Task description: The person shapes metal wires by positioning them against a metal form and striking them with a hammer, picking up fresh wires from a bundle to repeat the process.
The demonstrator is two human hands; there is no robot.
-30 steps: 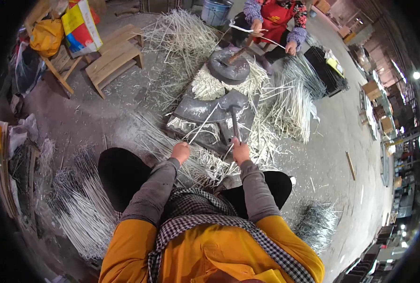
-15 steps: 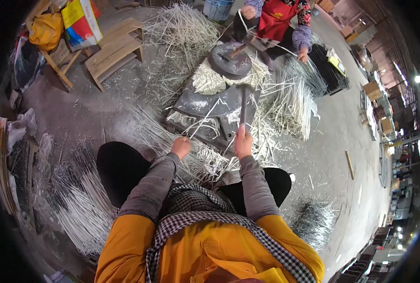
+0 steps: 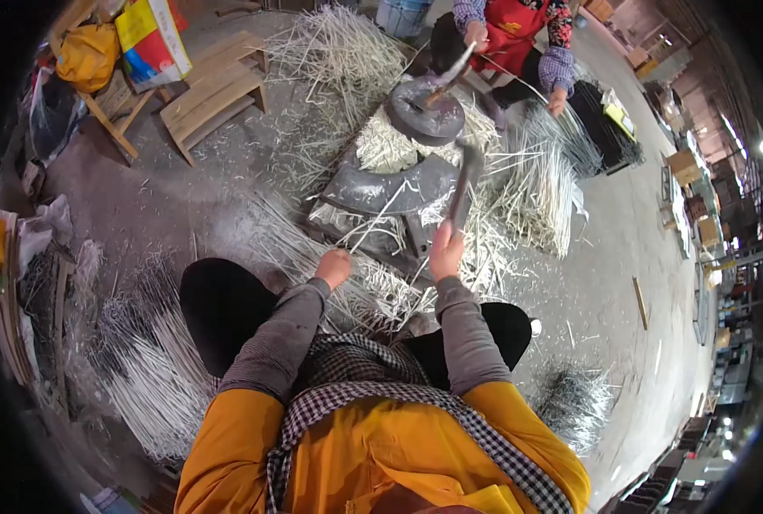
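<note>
My left hand (image 3: 335, 268) is closed around a thin pale rod (image 3: 380, 214). The rod's far end lies over the curved dark metal plate (image 3: 356, 190) of a low work stand. In my right hand (image 3: 447, 250) is the handle of a hammer (image 3: 464, 182), its head raised to the right of the plate. Behind the plate, a thick round metal block (image 3: 424, 113) rests on the stand among flattened pale pieces (image 3: 383, 147). More loose pale strips (image 3: 381, 287) lie under and in front of the stand, close to both hands.
Across the stand sits a co-worker in a red apron (image 3: 510, 34), holding a hammer and a thin rod. Bundles of rods lie at the right (image 3: 536, 188), back (image 3: 334, 51) and lower left (image 3: 154, 377). A wooden bench (image 3: 214, 103) stands at the back left.
My hammer has tilted, its head now further right. My left hand still holds the rod at the plate. The co-worker's hammer hand has come down toward the round block. The whole view has shifted slightly.
</note>
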